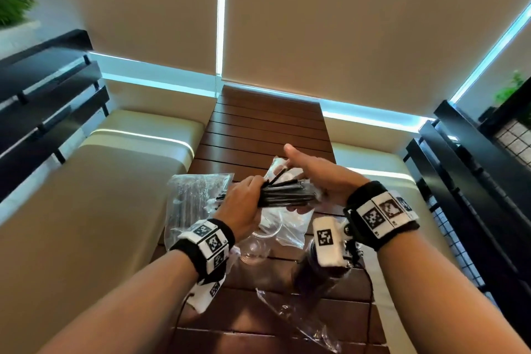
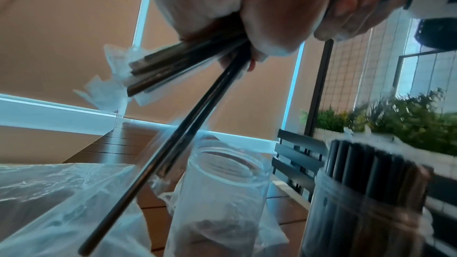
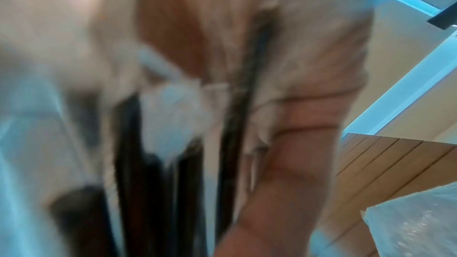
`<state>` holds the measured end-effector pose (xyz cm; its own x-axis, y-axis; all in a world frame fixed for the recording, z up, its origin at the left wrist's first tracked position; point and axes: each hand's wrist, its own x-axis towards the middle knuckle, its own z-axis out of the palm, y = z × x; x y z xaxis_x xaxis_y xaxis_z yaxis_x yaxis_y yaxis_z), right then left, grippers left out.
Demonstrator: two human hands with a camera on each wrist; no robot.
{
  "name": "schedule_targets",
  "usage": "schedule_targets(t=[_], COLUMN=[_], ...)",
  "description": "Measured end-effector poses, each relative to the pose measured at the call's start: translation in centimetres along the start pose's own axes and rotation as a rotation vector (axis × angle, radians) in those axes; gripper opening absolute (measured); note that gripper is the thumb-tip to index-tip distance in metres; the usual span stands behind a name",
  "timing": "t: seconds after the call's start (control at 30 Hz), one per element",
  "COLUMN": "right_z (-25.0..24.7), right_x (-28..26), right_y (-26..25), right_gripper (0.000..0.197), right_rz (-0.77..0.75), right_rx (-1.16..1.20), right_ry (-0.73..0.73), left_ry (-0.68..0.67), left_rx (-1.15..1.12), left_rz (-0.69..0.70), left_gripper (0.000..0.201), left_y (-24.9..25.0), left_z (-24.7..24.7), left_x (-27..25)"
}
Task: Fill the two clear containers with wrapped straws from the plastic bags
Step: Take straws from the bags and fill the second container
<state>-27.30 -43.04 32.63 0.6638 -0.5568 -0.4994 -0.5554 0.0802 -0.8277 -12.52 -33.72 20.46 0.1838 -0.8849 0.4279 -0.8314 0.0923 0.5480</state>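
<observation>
My left hand [image 1: 247, 192] grips one end of a bundle of black wrapped straws [image 1: 287, 195] held level above the table. My right hand [image 1: 310, 174] lies flat along the bundle's other end, fingers straight, thumb underneath. In the left wrist view the straws [image 2: 173, 65] fan out from my fist and two long ones slant down. Below stand an empty clear container [image 2: 222, 183] and a second container [image 2: 366, 192] packed with black straws. From the head view the empty container [image 1: 258, 247] shows under my left wrist. The right wrist view is blurred, showing straws [image 3: 138, 163] against my palm.
A plastic bag [image 1: 195, 204] still holding straws lies left on the slatted wooden table [image 1: 258, 129]. Another bag [image 1: 284, 227] lies under my hands, and a crumpled bag [image 1: 301, 319] lies near the front. Cream benches flank the table, with black railings beyond.
</observation>
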Motion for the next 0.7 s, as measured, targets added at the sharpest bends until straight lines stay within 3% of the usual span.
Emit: schedule_targets(t=[0.1,0.2,0.23,0.3,0.37,0.4,0.5,0.6,0.7], right_z=[-1.3,0.2,1.4,4.7,8.4,9.9,12.3,12.6,12.9], right_x=[-0.1,1.1,1.7,3.2,4.8,5.8,7.4,7.5,6.9], right_y=[0.2,2.2,3.3,5.6,7.0,7.3,6.5,5.1,3.4], right_gripper=[0.066,0.025,0.022,0.052,0.069,0.062,0.028,0.027,0.022], right_rz=[-0.123,-0.239,-0.249,-0.221,-0.187,-0.201,-0.204,-0.265,-0.420], right_rx=[0.136,0.151,0.074,-0.220,-0.560,-0.661,-0.760,-0.869,-0.854], right_ry=[0.127,0.239,0.215,0.070,-0.014,0.007,0.076,0.131,0.235], left_ry=[0.141,0.297,0.334,0.377,0.379,0.378,0.411,0.401,0.322], left_rx=[-0.108,-0.216,-0.265,-0.360,-0.405,-0.441,-0.543,-0.586,-0.516], left_rz=[-0.174,-0.326,-0.366,-0.401,-0.388,-0.386,-0.411,-0.437,-0.457], left_gripper=[0.021,0.011,0.012,0.013,0.013,0.012,0.012,0.014,0.018], left_y=[0.0,-0.4,-0.4,-0.3,0.2,0.7,1.7,2.0,2.0], left_z=[-2.2,-5.1,-6.0,-7.0,-7.6,-7.9,-8.6,-8.9,-8.1], left_x=[0.5,1.2,1.4,1.6,1.7,1.7,1.6,1.1,0.8])
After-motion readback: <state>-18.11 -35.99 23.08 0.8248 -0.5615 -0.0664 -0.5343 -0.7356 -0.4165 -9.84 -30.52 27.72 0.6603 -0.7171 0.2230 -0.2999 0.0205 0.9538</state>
